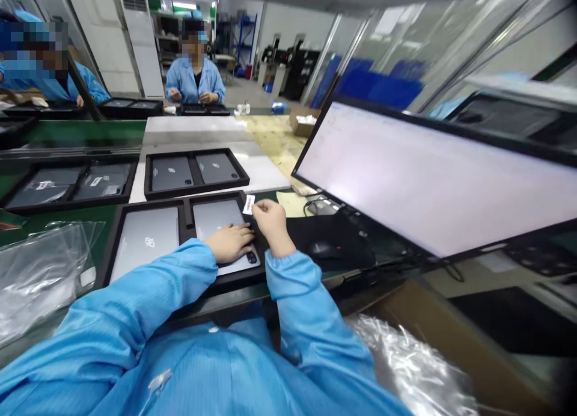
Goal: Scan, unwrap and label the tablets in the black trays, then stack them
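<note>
Right in front of me lies a black two-compartment tray (pixel 186 214) with a grey tablet in each side. My left hand (pixel 231 243) rests flat, fingers outstretched, on the tablet (pixel 211 214) in the right compartment, near its camera corner. The other tablet (pixel 148 238) lies face down in the left compartment. Between thumb and fingers, my right hand (pixel 271 220) pinches a small white barcode label (pixel 249 204), held just above the tray's right edge.
Behind stands another tray (pixel 193 190) with two tablets; to the left, a tray (pixel 70 199) holds bagged tablets. Clear plastic bags (pixel 40 272) lie at left. A monitor (pixel 433 175) and mouse (pixel 323 249) are at right. Two co-workers (pixel 196 82) sit across.
</note>
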